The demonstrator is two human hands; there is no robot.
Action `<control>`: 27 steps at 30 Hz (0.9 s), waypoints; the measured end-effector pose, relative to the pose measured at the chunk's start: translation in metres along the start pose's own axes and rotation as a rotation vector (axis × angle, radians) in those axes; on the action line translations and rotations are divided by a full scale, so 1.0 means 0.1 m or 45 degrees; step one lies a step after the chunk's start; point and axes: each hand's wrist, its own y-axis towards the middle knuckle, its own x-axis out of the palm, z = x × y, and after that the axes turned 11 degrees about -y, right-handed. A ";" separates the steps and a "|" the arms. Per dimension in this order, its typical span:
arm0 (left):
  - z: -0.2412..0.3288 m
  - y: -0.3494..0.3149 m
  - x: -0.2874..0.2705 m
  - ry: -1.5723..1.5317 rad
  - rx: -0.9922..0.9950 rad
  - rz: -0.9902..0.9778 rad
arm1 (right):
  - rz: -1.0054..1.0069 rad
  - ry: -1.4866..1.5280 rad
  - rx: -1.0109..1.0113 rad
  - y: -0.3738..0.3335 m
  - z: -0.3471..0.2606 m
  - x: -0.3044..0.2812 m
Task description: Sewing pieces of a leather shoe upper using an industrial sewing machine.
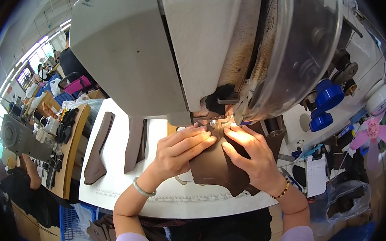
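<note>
A brown leather-like piece point(214, 166) lies under the head of a sewing machine point(187, 44), in the light at the needle area point(217, 122). My left hand point(177, 150) rests on its left side, fingers stretched out and lying flat, tips close to the needle area. On the right side, my right hand point(254, 158) presses with fingers spread, fingertips at the lit spot. Neither hand is wrapped round the piece; its lower edge hangs loose between my wrists. The needle tip is too small to make out.
Several more brown pieces point(99, 149) lie left on the white table point(162, 187), which has a ruler strip point(171, 199) along its front. To the right are blue spools point(328, 97) and a pink fan point(372, 130). A blue basket point(68, 227) stands at lower left.
</note>
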 end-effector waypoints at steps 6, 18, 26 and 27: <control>0.00 0.00 -0.01 -0.023 -0.046 -0.018 | 0.026 0.000 0.017 0.02 -0.01 0.01; 0.01 -0.01 -0.03 -0.015 -0.152 -0.084 | 0.027 0.040 0.017 -0.01 0.06 0.07; -0.03 -0.02 0.01 0.110 -0.066 -0.056 | 0.035 0.042 0.045 -0.03 0.05 0.09; -0.03 -0.04 0.01 0.109 -0.063 -0.057 | 0.037 0.040 0.046 -0.02 0.04 0.09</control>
